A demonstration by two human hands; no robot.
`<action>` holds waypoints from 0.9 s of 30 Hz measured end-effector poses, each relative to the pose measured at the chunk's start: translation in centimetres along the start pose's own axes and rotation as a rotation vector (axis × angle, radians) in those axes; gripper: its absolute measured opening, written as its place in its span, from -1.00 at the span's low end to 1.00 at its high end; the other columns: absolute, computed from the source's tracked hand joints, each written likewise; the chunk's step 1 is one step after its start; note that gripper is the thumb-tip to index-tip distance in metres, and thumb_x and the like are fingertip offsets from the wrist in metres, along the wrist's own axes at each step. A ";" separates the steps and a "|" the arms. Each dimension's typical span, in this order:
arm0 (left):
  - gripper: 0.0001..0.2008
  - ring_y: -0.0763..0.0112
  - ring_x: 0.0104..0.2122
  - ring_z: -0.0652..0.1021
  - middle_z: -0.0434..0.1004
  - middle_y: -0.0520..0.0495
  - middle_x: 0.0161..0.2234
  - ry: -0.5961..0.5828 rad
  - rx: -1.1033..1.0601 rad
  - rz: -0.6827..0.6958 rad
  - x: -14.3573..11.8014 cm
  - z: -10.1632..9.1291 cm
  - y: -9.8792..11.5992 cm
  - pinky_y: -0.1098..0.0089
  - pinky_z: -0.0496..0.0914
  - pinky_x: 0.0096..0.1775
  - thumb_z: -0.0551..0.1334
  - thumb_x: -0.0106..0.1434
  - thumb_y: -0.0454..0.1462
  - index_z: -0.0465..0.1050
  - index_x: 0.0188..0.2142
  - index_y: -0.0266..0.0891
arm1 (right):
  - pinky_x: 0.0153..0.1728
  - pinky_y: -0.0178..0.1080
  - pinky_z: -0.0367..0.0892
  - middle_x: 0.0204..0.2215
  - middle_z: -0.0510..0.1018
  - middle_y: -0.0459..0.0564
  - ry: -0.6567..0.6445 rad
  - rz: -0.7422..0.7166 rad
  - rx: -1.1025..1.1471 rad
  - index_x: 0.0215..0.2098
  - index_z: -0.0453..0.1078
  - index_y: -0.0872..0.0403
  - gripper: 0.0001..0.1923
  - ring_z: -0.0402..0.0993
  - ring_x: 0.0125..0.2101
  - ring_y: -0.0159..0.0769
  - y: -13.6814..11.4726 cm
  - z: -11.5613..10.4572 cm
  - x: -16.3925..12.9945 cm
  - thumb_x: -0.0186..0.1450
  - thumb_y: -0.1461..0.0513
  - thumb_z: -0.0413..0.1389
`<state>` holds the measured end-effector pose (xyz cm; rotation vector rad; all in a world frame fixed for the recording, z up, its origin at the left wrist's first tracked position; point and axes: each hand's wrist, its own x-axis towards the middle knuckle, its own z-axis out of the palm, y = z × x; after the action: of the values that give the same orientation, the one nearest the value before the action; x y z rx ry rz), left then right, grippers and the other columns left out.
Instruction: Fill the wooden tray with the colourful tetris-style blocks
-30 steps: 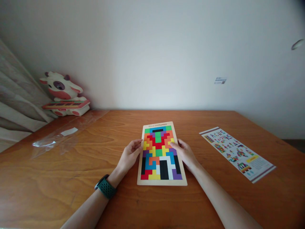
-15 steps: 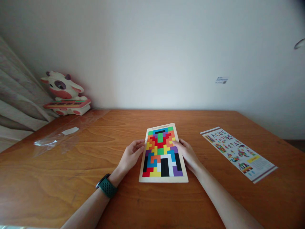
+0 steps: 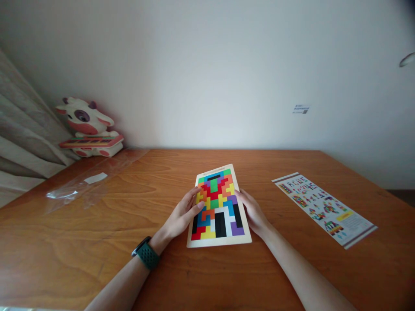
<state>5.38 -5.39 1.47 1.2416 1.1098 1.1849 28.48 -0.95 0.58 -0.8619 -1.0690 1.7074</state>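
Note:
A wooden puzzle board (image 3: 241, 238) filled with several coloured block pieces (image 3: 216, 202) lies flat on the brown table (image 3: 97, 242), straight ahead of me. My left hand (image 3: 183, 214) rests on the board's left side, its fingers spread over the pieces near the left edge. A dark green watch sits on that wrist. My right hand (image 3: 254, 211) lies along the board's right edge, fingers touching the frame. Neither hand lifts anything.
A printed pattern sheet (image 3: 324, 207) lies to the right of the board. A clear plastic bag (image 3: 81, 183) is spread at the far left. A cow-shaped toy (image 3: 86, 125) with a flat colourful box stands in the back left corner by a curtain.
My left hand has slid from the board's left edge onto the coloured pieces. The board has shifted slightly to the left. My right hand stays at the right edge.

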 end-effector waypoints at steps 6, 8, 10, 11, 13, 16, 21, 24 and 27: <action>-0.36 -0.08 0.31 0.28 0.33 -0.19 0.30 -0.068 -0.038 0.015 0.1 -0.3 -0.3 0.01 0.22 0.30 0.40 0.15 0.01 0.41 0.17 -0.15 | -0.03 -0.04 0.46 -0.05 0.65 0.05 -0.087 0.069 0.059 0.05 0.47 -0.02 -0.48 0.55 0.01 0.04 -0.6 0.4 -0.5 0.24 -0.10 0.21; -0.39 -0.05 0.32 0.28 0.31 -0.18 0.30 -0.082 -0.051 0.021 0.2 -0.3 -0.7 0.01 0.21 0.32 0.40 0.17 -0.02 0.40 0.17 -0.14 | -0.03 -0.02 0.47 -0.05 0.65 0.05 -0.108 0.097 0.100 0.05 0.47 0.00 -0.50 0.56 0.01 0.05 -0.6 0.3 -0.4 0.25 -0.08 0.19; -0.41 -0.02 0.31 0.28 0.31 -0.18 0.31 -0.085 -0.060 0.026 0.3 -0.2 -1.1 0.01 0.20 0.32 0.39 0.19 -0.04 0.38 0.17 -0.14 | -0.03 -0.01 0.47 -0.06 0.66 0.05 -0.106 0.120 0.141 0.02 0.49 0.01 -0.55 0.57 -0.01 0.06 -0.4 0.1 -0.3 0.25 -0.02 0.19; -0.42 -0.01 0.31 0.29 0.31 -0.19 0.31 -0.085 -0.063 0.028 0.3 -0.2 -1.3 0.01 0.20 0.32 0.38 0.20 -0.05 0.38 0.17 -0.14 | -0.03 0.00 0.48 -0.07 0.66 0.06 -0.093 0.139 0.155 0.00 0.50 0.02 -0.57 0.58 -0.02 0.06 -0.3 0.0 -0.2 0.25 0.00 0.19; -0.43 0.01 0.31 0.30 0.31 -0.20 0.30 -0.093 -0.063 0.031 0.4 -0.2 -1.5 0.02 0.21 0.31 0.37 0.22 -0.04 0.37 0.17 -0.16 | -0.03 0.02 0.48 -0.12 0.68 0.08 -0.059 0.187 0.168 -0.04 0.52 0.05 -0.59 0.59 -0.03 0.08 -0.2 -0.1 -0.1 0.23 0.02 0.18; -0.44 0.03 0.32 0.28 0.29 -0.20 0.31 -0.084 -0.016 0.037 0.4 -0.4 -1.9 0.04 0.21 0.32 0.35 0.24 -0.04 0.37 0.17 -0.16 | -0.03 0.02 0.48 -0.16 0.69 0.09 -0.031 0.229 0.180 -0.06 0.53 0.07 -0.55 0.59 -0.04 0.09 -0.1 0.0 0.0 0.24 -0.03 0.14; -0.46 0.01 0.36 0.20 0.23 -0.17 0.34 -0.028 0.190 0.087 0.2 -0.8 -2.2 0.03 0.09 0.36 0.36 0.23 -0.07 0.44 0.17 -0.13 | -0.02 0.03 0.46 -0.14 0.68 0.07 -0.009 0.161 0.181 -0.03 0.52 0.02 -0.42 0.57 -0.02 0.09 -0.3 0.4 0.0 0.24 -0.19 0.07; -0.44 0.01 0.36 0.19 0.22 -0.15 0.35 -0.066 0.177 0.089 0.0 -1.0 -2.2 0.02 0.06 0.37 0.36 0.24 -0.07 0.41 0.21 -0.10 | -0.02 0.07 0.43 -0.13 0.67 0.11 -0.025 0.162 0.176 0.00 0.51 0.03 -0.27 0.56 -0.01 0.12 -0.6 0.3 -0.2 0.21 -0.31 -0.02; -0.41 -0.01 0.35 0.22 0.24 -0.13 0.34 -0.091 0.098 0.055 -0.2 -1.0 -2.1 0.00 0.10 0.36 0.38 0.21 -0.06 0.41 0.21 -0.08 | 0.00 0.07 0.40 -0.08 0.65 0.12 -0.034 0.116 0.130 0.06 0.48 0.00 -0.07 0.54 0.01 0.12 -0.6 0.2 -0.6 0.14 -0.45 -0.16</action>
<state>4.45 -5.43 -0.65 1.3950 1.0829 1.1145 28.70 -1.46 1.25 -0.8281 -0.9350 1.8719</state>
